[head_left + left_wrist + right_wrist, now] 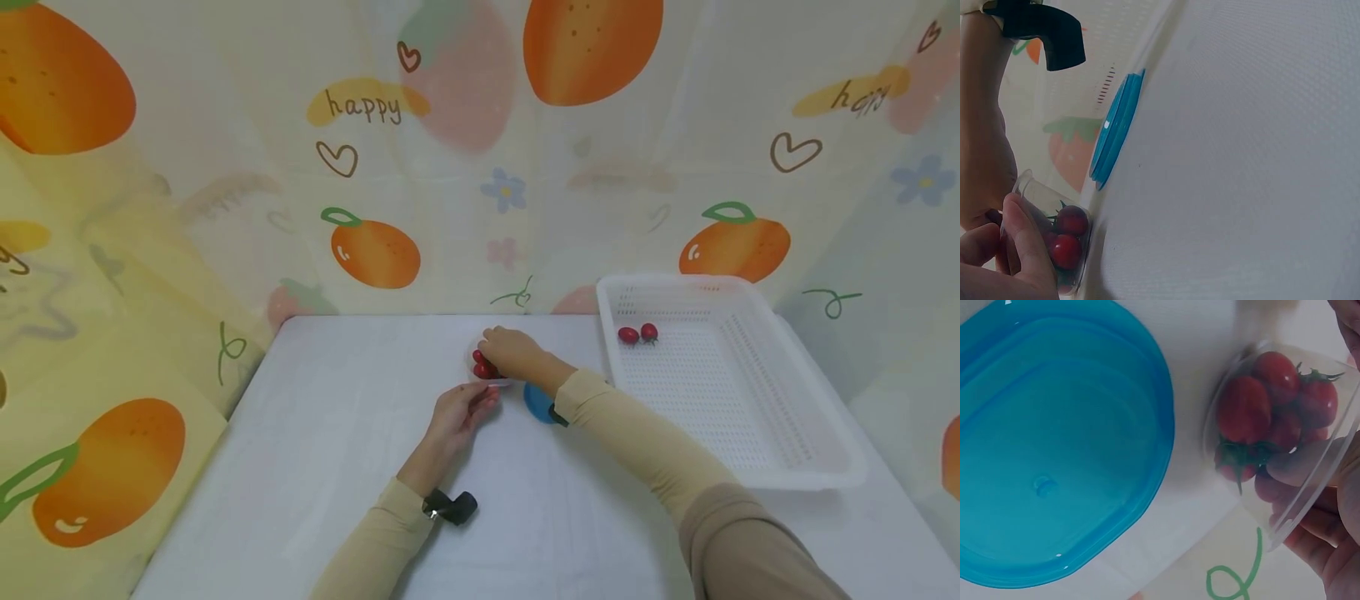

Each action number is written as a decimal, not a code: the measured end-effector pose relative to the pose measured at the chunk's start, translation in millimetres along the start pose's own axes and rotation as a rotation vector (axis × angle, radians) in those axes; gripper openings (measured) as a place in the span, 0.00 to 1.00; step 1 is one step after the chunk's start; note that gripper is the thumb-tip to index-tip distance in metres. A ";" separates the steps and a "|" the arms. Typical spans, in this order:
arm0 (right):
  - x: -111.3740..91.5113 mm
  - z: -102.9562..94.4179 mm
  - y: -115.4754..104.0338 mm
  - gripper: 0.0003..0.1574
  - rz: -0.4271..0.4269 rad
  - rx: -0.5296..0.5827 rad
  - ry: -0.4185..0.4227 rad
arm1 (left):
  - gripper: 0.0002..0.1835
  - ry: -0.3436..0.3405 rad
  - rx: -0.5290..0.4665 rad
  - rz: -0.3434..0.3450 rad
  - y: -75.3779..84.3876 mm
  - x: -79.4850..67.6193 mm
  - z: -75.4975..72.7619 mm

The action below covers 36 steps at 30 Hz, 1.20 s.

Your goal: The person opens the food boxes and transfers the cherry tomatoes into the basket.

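Observation:
A clear plastic container (1310, 359) of red cherry tomatoes (1244, 409), some with green stems, sits near the far edge of the table. My left hand (456, 414) is at its near side and pinches the rim between thumb and fingers. My right hand (517, 354) reaches in from above. Through the clear wall, its thumb and curled fingers show around a dark red cherry tomato (1265, 485) low in the container. A blue lid (1060, 462) lies on the table beside the container, partly covered by my right forearm in the head view.
A white perforated basket (720, 400) stands on the right of the table, with two cherry tomatoes (638, 334) near its far left corner. The table has a white cloth (337, 400). A fruit-printed curtain (450, 183) hangs behind it.

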State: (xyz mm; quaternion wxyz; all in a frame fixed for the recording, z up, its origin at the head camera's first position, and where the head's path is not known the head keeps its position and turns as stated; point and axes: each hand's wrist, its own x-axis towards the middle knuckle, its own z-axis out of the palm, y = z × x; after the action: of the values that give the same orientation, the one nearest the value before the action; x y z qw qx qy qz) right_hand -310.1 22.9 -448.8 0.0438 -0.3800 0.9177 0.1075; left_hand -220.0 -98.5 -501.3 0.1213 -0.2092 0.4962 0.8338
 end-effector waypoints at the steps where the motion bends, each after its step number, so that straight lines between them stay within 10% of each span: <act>1: 0.0 0.2 0.2 0.19 0.001 0.004 -0.004 | 0.11 0.000 0.003 0.001 0.0 -0.1 0.0; 28: -7.8 -10.8 9.1 0.22 0.009 0.010 -0.005 | 0.14 0.001 0.005 -0.005 0.1 -1.1 0.7; 36: -14.0 -23.7 21.6 0.17 0.056 0.222 0.018 | 0.17 -0.005 0.026 0.000 0.4 -1.2 0.6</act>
State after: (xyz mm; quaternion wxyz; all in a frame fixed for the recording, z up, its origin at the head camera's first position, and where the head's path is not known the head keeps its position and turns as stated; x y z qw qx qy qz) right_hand -315.4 42.0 -419.9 0.0745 -0.3482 0.9344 0.0029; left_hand -219.2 -98.2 -500.2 0.1254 -0.2057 0.5066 0.8279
